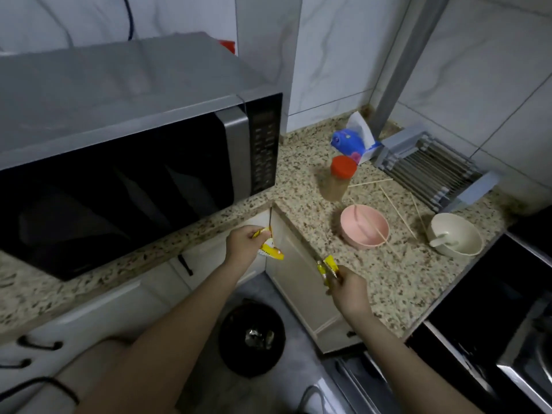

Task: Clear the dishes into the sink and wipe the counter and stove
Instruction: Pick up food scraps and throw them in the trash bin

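Both forearms outstretched, left hand [243,240] pinching yellow wrapper [270,249], right hand [348,289] pinching another wrapper [328,267]

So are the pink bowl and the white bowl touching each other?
Apart. The head view shows bare speckled counter and a loose chopstick lying between the pink bowl and the white bowl.

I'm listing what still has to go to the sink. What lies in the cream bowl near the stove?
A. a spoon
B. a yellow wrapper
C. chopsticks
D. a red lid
A: a pale spoon rests inside the cream bowl; the chopsticks lie in the pink bowl instead.
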